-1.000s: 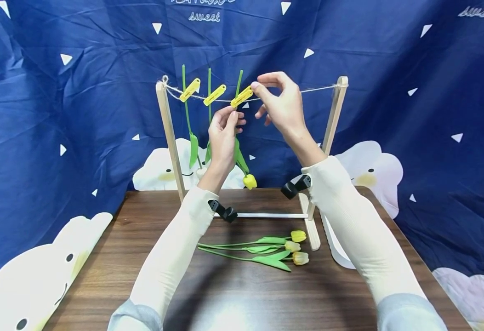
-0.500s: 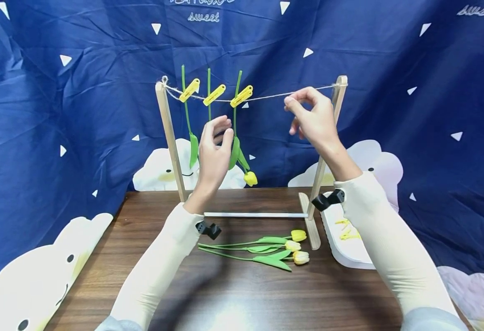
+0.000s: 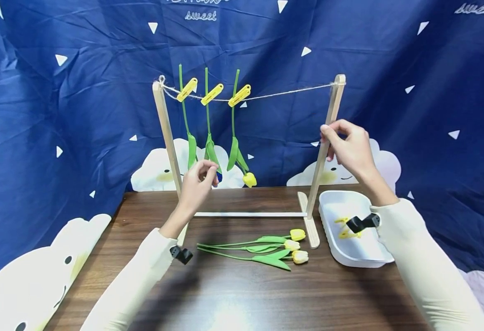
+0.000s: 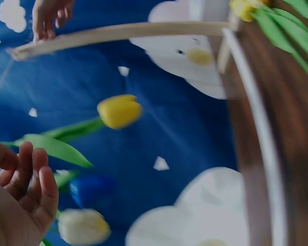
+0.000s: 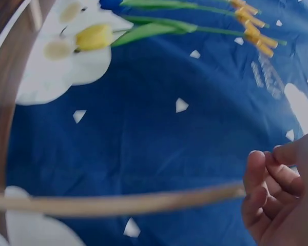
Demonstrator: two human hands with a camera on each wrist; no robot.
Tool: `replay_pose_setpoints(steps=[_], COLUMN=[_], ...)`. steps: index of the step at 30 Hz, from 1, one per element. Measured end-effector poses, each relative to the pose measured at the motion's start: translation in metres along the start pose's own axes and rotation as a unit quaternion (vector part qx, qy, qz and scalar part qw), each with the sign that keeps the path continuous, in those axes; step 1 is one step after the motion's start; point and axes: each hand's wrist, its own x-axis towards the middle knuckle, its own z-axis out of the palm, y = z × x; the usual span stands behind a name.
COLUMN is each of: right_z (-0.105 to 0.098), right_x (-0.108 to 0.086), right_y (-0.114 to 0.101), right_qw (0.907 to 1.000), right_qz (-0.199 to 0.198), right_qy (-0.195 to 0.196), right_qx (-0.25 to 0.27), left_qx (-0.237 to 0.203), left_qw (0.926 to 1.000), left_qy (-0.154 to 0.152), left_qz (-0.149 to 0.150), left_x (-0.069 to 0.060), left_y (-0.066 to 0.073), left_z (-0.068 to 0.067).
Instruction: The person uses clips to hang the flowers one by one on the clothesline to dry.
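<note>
Three artificial tulips hang head down from a twine line (image 3: 291, 92), each stem under a yellow clothespin (image 3: 239, 95). The right one has a yellow bloom (image 3: 249, 179); a blue tulip (image 4: 90, 190) and a white tulip (image 4: 83, 226) hang beside it, seen in the left wrist view. My left hand (image 3: 198, 186), fingers loosely curled and holding nothing, is low in front of the left tulips, partly hiding their blooms. My right hand (image 3: 351, 147) is in front of the rack's right post (image 3: 327, 138), also loosely curled with nothing visible in it.
A white tray (image 3: 326, 207) with several yellow clothespins (image 3: 347, 228) stands at the right of the table (image 3: 242, 294). Three more tulips (image 3: 266, 248) lie before the rack's white crossbar (image 3: 250, 214). Blue printed cloth (image 3: 390, 55) hangs behind.
My left hand has let go near the third clothespin and moved down and left. My right hand has left that clothespin, moving right and down toward the tray side. The yellow tulip now hangs freely.
</note>
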Motion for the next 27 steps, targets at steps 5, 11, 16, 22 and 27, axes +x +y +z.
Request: replay_pose_setpoints(steps=[5, 11, 16, 22, 27], right_z=[-0.018, -0.032, -0.034, -0.033, -0.033], right_x=[-0.010, -0.020, -0.028, -0.039, -0.045], right_y=[0.036, 0.088, 0.134, 0.181, 0.208], right_qw=[0.9934, 0.9571, 0.9181, 0.9010, 0.8862], right_qz=[0.002, -0.021, -0.041, -0.026, 0.024], right_qy=[-0.033, -0.156, -0.269, -0.336, -0.373], right_qx=[-0.110, -0.243, -0.288, -0.273, -0.274], left_qx=[0.054, 0.106, 0.126, 0.189, 0.231], left_qw=[0.9979, 0.9880, 0.9747, 0.9475, 0.9248], left_qy=[-0.036, -0.108, -0.172, -0.255, -0.301], left_qz=[0.000, -0.032, -0.067, -0.043, -0.021], left_x=[-0.020, -0.042, -0.055, -0.068, -0.078], left_y=[-0.032, -0.072, -0.099, -0.118, -0.128], left_z=[-0.012, -0.018, -0.016, -0.012, -0.006])
